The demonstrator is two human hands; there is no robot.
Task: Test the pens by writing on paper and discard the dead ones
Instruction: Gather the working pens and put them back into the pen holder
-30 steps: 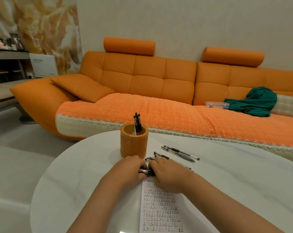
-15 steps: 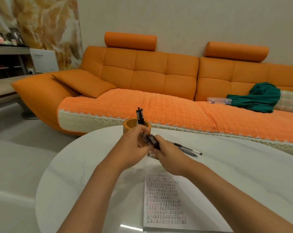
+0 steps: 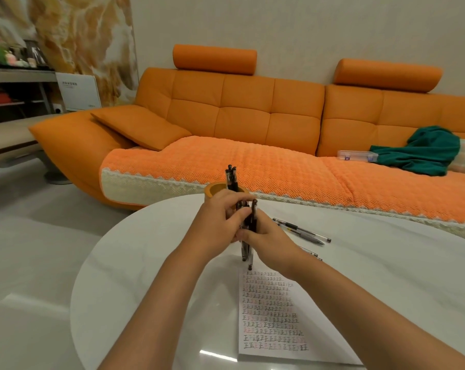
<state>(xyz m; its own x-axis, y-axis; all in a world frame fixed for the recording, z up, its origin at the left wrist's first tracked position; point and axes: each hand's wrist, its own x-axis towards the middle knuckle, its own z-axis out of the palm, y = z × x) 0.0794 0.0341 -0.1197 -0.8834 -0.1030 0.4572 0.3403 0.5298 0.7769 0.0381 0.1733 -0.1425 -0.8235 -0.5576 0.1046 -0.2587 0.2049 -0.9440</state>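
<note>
A bundle of pens [image 3: 247,248] stands upright above the white round table [image 3: 151,263], tips pointing down just past the paper's far edge. My left hand [image 3: 220,222] and my right hand [image 3: 266,237] both grip this bundle from either side. The sheet of paper [image 3: 276,313] lies in front of me, covered with rows of written marks. Behind my hands stands an orange pen holder [image 3: 212,190] with a few pens [image 3: 231,177] sticking up. Several loose pens [image 3: 302,231] lie on the table to the right.
An orange sofa [image 3: 252,116] runs along the wall beyond the table. On it lie a green cloth [image 3: 423,150] and a clear plastic box [image 3: 356,156]. A shelf [image 3: 15,84] stands at the far left.
My hands gathered pens flat on the table, lifted them, and now hold the bundle turned upright with tips down. The view has tilted slightly.
</note>
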